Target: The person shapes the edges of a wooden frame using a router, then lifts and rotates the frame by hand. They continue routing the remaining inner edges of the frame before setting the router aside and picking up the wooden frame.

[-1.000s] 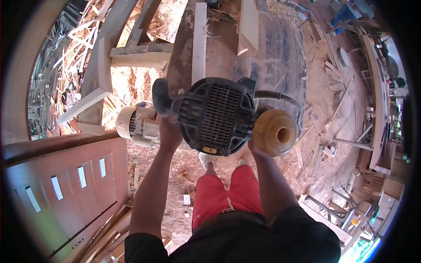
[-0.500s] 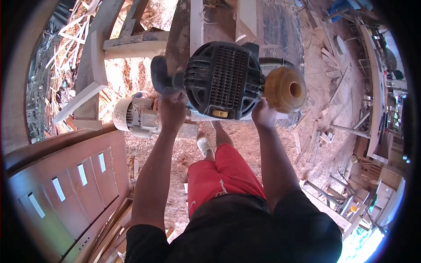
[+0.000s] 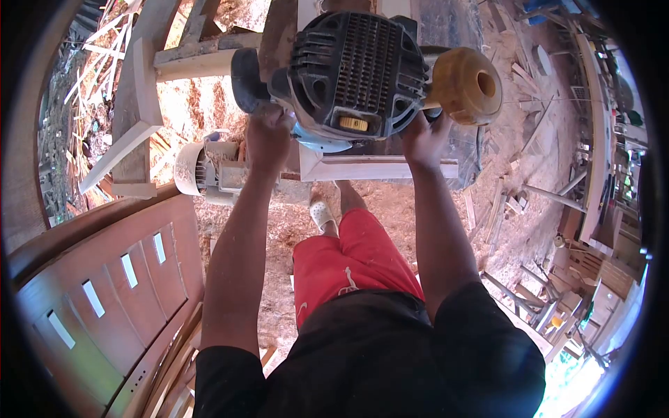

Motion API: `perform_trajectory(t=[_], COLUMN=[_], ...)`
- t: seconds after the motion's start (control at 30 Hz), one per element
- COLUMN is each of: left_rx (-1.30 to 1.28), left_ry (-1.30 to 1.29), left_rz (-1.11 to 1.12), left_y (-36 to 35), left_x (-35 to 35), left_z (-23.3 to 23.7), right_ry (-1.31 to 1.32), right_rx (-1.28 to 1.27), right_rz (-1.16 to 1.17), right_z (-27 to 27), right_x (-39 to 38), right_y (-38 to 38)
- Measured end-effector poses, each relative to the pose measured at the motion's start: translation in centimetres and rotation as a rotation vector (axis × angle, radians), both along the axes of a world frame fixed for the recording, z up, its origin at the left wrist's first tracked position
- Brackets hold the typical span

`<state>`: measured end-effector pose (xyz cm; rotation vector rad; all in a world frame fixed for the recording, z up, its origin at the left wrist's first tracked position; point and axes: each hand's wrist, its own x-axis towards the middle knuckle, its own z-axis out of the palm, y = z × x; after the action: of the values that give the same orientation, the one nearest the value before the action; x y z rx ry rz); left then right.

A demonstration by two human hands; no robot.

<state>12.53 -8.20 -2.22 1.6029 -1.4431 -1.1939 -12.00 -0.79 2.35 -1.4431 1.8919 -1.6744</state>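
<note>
A router (image 3: 362, 76) with a black ribbed motor cap, a yellow dial and a blue base sits over a pale wooden frame (image 3: 380, 169). My left hand (image 3: 270, 139) is closed round the router's left side, just below its black knob (image 3: 247, 80). On the other side my right hand (image 3: 426, 143) is closed beneath a turned wooden knob (image 3: 465, 87). Most of the fingers of both hands are hidden by the router and its knobs. The router's bit is out of sight under the motor.
A reddish panelled door (image 3: 111, 299) with narrow slots leans at the lower left. Beside it stands a dusty motor-like machine (image 3: 209, 171). Wood shavings (image 3: 279, 279) cover the floor round my feet. Timber offcuts (image 3: 529, 125) lie to the right.
The router has moved forward, away from my body, with both hands on it. More of the pale frame's near corner and edge now shows.
</note>
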Motion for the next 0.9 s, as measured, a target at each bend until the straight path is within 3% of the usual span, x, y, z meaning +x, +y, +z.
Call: perform_trajectory(t=[0.07,0.13,0.2,0.5,0.63,0.9], left_rx=[-0.279,-0.273,0.022,0.107,0.035,0.107], left_ry=[-0.211,-0.215,-0.015,-0.103,-0.059,-0.072], left_rz=[-0.114,-0.135,-0.058,-0.085,-0.048,-0.061], left_y=[-0.7,-1.2,-1.5,-3.9,-5.4,-8.2], left_x=[0.7,0.9,0.2,-1.1,-1.3,-2.5], left_z=[-1.1,-2.1,-0.8,1.4,-1.1,0.4], right_ry=[0.001,0.087,0.057,-0.186,-0.305,-0.302], right_rx=[0.033,0.072,0.096,0.12,0.091,0.013], right_rz=[-0.024,-0.025,0.003,-0.042,-0.025,-0.068], right_z=[0.6,0.3,0.4,2.1,1.7,0.8], right_x=[0.1,-0.5,-0.8,-0.7,-1.3,-2.5], right_y=[-0.5,-0.8,-1.2,-4.0,-5.5,-8.8])
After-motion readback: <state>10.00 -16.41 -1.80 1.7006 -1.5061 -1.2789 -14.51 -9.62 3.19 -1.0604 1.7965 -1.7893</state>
